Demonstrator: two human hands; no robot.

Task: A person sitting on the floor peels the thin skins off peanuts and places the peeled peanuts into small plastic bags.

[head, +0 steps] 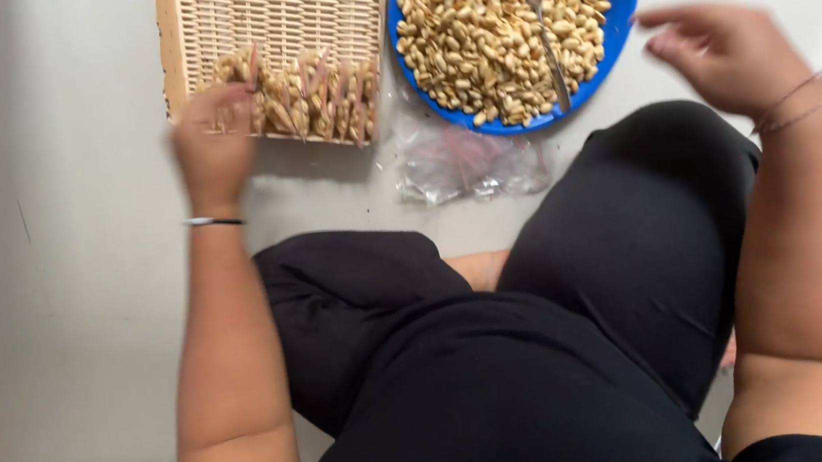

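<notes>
Left hand (213, 139) sits at the near edge of the wicker tray (278, 13), fingers curled on a small packet of peanuts (237, 69) in the row there. Right hand (725, 52) hovers loose and empty, just right of the blue bowl of peanuts (512, 30). Clear bags (465, 160) lie between the hands.

Motion-blurred left hand (213, 139); blue bowl (622, 0) top cropped.
</notes>
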